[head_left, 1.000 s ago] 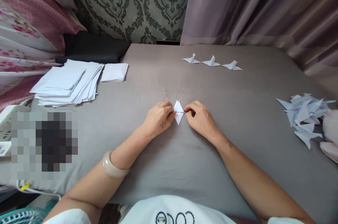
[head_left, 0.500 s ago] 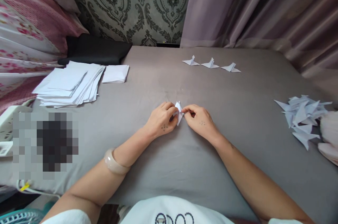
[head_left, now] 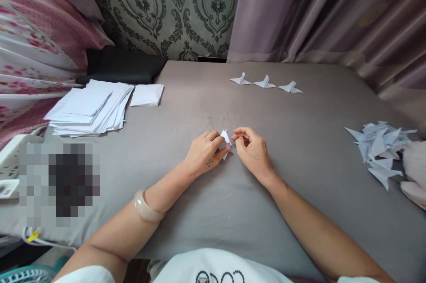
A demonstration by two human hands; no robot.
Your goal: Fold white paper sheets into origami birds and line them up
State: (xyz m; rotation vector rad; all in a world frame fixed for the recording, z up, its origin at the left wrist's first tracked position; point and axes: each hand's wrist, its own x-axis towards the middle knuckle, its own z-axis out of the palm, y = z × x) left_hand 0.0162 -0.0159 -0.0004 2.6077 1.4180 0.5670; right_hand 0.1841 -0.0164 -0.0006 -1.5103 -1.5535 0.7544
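Note:
Near the middle of the grey cloth, my left hand pinches a small white origami crane between thumb and fingers. Its pointed tips stand up at the far side, and part of it is hidden behind the fingers. My right hand is just to the right of the crane, fingertips a little off the paper and slightly apart, holding nothing. Farther back stand three finished-looking folded paper birds in a row.
At the right lies a heap of white folded paper pieces beside pale pink fabric. At the back left are a large stack of white paper, a smaller stack and a black item. A white power strip sits far left.
My right hand's fingers have come off the crane and spread slightly, moving a little up and right. The left hand keeps its hold, its thumb now farther across the paper.

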